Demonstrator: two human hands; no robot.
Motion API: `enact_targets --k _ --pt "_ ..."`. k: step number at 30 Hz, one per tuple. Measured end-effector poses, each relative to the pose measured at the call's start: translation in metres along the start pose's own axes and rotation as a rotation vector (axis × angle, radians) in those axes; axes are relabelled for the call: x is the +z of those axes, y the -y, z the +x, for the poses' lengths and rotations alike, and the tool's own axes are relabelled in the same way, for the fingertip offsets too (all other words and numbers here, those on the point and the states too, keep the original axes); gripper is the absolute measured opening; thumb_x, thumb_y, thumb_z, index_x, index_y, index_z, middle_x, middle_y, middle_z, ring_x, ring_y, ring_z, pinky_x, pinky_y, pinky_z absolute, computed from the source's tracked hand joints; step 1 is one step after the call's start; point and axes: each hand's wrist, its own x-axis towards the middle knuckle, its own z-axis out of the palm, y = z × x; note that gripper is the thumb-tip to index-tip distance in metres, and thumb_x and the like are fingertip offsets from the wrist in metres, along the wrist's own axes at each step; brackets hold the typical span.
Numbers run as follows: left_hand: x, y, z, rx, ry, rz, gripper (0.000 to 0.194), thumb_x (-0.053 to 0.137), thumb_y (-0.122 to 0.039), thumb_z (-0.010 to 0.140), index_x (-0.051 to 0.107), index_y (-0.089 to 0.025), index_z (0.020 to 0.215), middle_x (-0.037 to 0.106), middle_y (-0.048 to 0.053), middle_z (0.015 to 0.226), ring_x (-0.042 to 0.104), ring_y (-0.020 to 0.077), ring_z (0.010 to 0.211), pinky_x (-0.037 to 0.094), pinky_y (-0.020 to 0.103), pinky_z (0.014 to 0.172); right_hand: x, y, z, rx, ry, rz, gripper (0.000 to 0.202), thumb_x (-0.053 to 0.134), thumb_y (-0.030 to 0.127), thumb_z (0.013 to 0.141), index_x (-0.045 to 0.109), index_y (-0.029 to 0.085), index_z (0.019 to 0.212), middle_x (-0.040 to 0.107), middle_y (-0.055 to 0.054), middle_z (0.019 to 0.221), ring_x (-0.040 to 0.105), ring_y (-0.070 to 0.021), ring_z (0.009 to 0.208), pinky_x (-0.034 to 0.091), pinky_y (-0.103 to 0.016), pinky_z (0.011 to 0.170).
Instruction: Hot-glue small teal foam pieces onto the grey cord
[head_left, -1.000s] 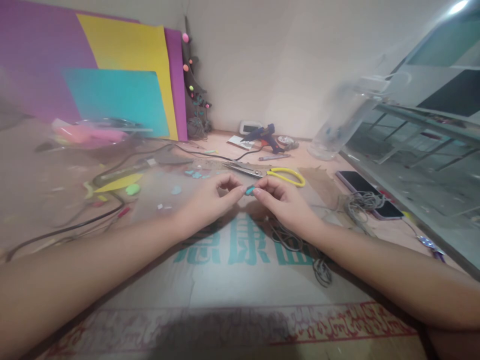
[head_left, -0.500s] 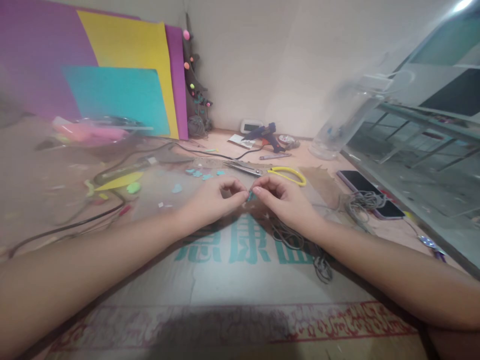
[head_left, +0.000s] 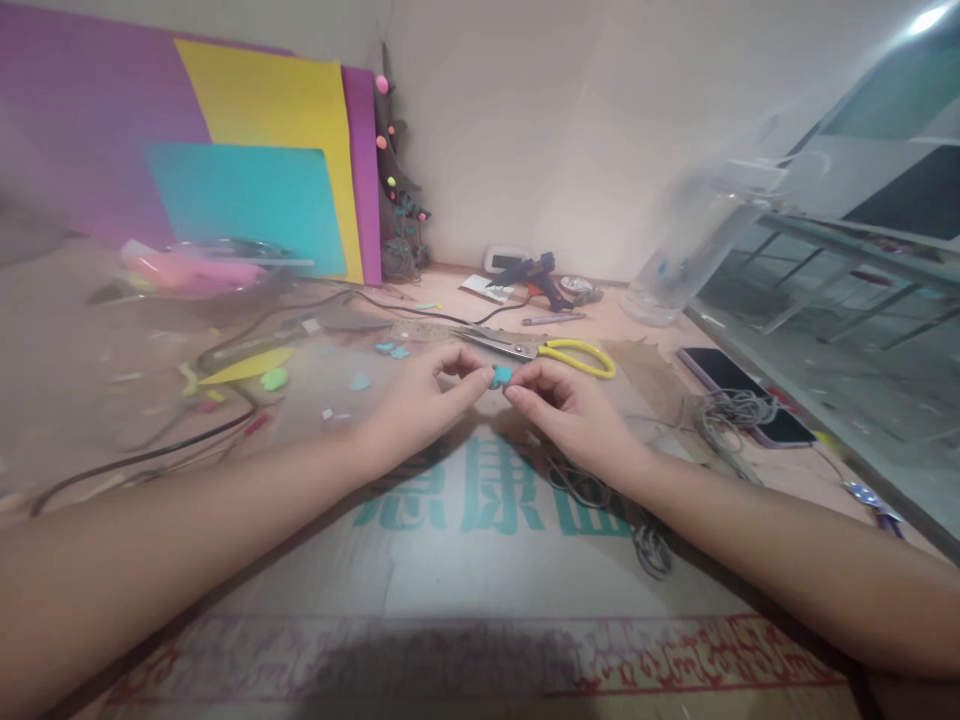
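from my end i see both hands meeting in front of the wearer, with a small teal piece (head_left: 502, 376) between their fingertips. the left hand (head_left: 431, 390) pinches its left side with thumb and forefinger; the right hand (head_left: 566, 400) has its thumb and forefinger closed at the right edge. the other fingers curl in on both.

what worries me most is that hold: the piece looks small and soft, and with 2 pinches at its edges, uneven pulling could crease or tear it, or it could pop out of the fingertips. the scissors (head_left: 519, 350) lie just beyond both hands, blades pointing to the left hand's side, so a forward reach could knock them or bring knuckles onto metal. loops of grey cord (head_left: 577, 485) lie under and just below the right wrist; a sleeveless forearm dragging back could snag them. loose blue cutouts (head_left: 400, 352) sit beyond the left hand, light enough, i'd judge, to be swept aside by a careless knuckle.

i can't make out the piece's full outline, since fingertips cover its ends, nor how much of it the right pinch truly grips. the forearms hide part of the printed sheet (head_left: 450, 590) below the hands. far left of the left hand, a pink bundle (head_left: 195, 270) is too smeared to identify.
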Motion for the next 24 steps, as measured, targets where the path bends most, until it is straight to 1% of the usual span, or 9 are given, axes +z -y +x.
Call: enact_targets --k 4,7,10,12,14,16,19,24 --pt "-0.0006 0.0022 -0.0007 0.011 -0.002 0.0 0.017 0.058 -0.031 0.088 0.059 -0.018 0.077 0.065 0.001 0.081 0.059 0.0165 0.082 0.044 0.03 0.081 0.0001 -0.0019 0.0008 0.018 0.021 0.076 0.022 0.06 0.041 0.091 0.057 0.019 0.09 0.054 0.003 0.071 0.045 -0.0093 0.056 0.035 -0.025 0.052" --pt "-0.0002 0.0035 -0.001 0.027 -0.006 0.003 0.018 0.058 -0.032 0.089 0.06 -0.018 0.078 0.064 0.0 0.081 0.058 0.0166 0.082 0.044 0.031 0.082 0.0003 -0.0025 0.0008 0.019 0.004 0.099 0.025 0.062 0.043 0.089 0.058 0.019 0.096 0.053 0.004 0.07 0.047 -0.0098 0.056 0.036 -0.025 0.052" --pt "0.0004 0.0036 -0.0013 0.048 -0.017 0.009 0.018 0.058 -0.031 0.089 0.06 -0.018 0.077 0.064 0.0 0.08 0.058 0.0166 0.082 0.043 0.031 0.081 -0.0005 -0.0024 0.0007 0.004 -0.033 0.062 0.027 0.063 0.043 0.088 0.06 0.019 0.101 0.058 0.002 0.076 0.051 -0.0117 0.063 0.039 -0.026 0.056" --pt "0.0005 0.0034 -0.0015 0.055 -0.022 0.017 0.017 0.058 -0.03 0.089 0.06 -0.018 0.077 0.064 0.0 0.08 0.058 0.0167 0.082 0.043 0.031 0.08 -0.0022 -0.0021 0.0012 -0.02 -0.08 0.006 0.026 0.062 0.042 0.089 0.062 0.019 0.102 0.06 0.0 0.082 0.052 -0.0123 0.065 0.041 -0.027 0.059" --pt "0.0003 0.0035 -0.0017 0.059 -0.027 0.025 0.017 0.058 -0.03 0.089 0.06 -0.018 0.078 0.064 0.0 0.081 0.058 0.017 0.083 0.043 0.031 0.08 -0.004 -0.0019 0.0018 -0.031 -0.107 -0.055 0.023 0.063 0.04 0.089 0.064 0.02 0.099 0.061 0.0 0.08 0.049 -0.012 0.063 0.04 -0.027 0.058" --pt "0.0 0.004 -0.0019 0.062 -0.041 0.033 0.016 0.058 -0.031 0.089 0.059 -0.018 0.078 0.064 0.0 0.081 0.058 0.0173 0.084 0.043 0.031 0.081 -0.0052 -0.0022 0.0025 -0.024 -0.086 -0.093 0.02 0.063 0.039 0.088 0.065 0.019 0.094 0.061 0.001 0.076 0.048 -0.012 0.061 0.039 -0.027 0.057" --pt "0.0001 0.0046 -0.0021 0.058 -0.05 0.04 0.016 0.058 -0.031 0.089 0.06 -0.018 0.079 0.064 0.0 0.082 0.058 0.0174 0.084 0.043 0.031 0.082 -0.0047 -0.0028 0.0026 -0.039 -0.045 -0.13 0.02 0.063 0.038 0.088 0.066 0.019 0.088 0.063 0.0 0.076 0.051 -0.0128 0.062 0.04 -0.028 0.058" --pt "0.0007 0.0036 -0.0019 0.058 -0.032 0.044 0.017 0.058 -0.031 0.089 0.06 -0.018 0.078 0.063 0.0 0.08 0.058 0.017 0.082 0.044 0.031 0.081 -0.0022 -0.0019 0.0009 -0.042 -0.03 -0.097 0.025 0.061 0.042 0.09 0.064 0.019 0.083 0.058 0.001 0.069 0.05 -0.0117 0.06 0.039 -0.027 0.056"
